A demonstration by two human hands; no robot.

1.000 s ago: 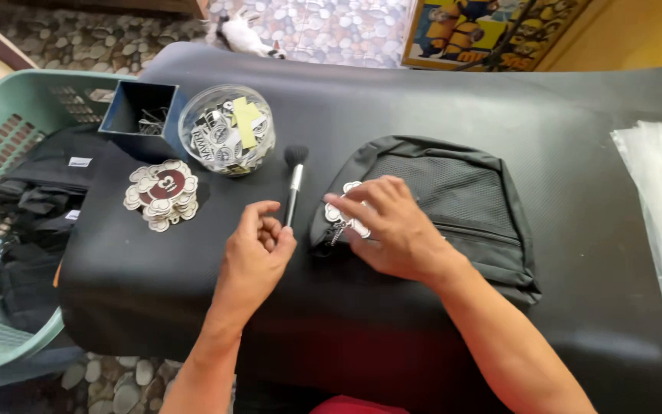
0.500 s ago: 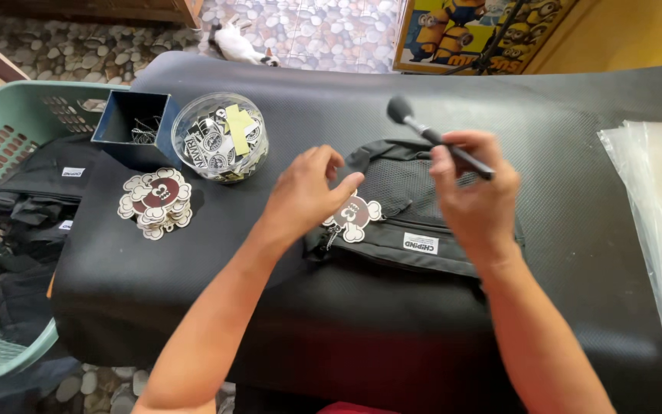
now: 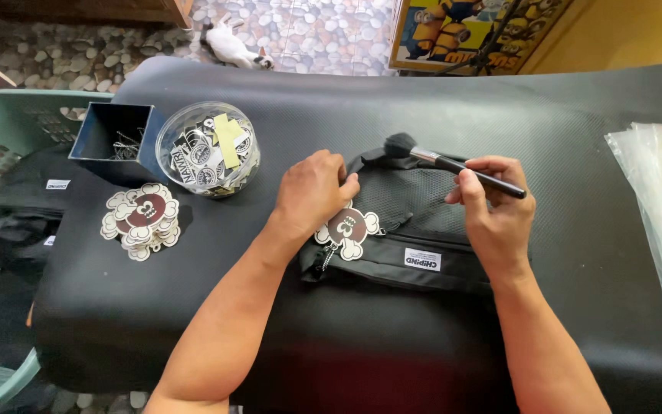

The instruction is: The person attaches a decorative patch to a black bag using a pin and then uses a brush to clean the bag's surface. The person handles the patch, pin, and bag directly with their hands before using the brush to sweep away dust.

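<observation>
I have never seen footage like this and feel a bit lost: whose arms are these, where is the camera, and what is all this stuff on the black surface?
The camera sits on a person's head and looks down, so the two bare arms are that person's own. The left hand presses on a small black bag lying on a black padded table. A cloud-shaped brown and white tag hangs on the bag just below that hand. The right hand holds a black makeup-style brush over the bag's mesh top. To the left lie a stack of similar tags, a clear round tub of small labels and a dark blue box. A green basket stands beside the table.
</observation>
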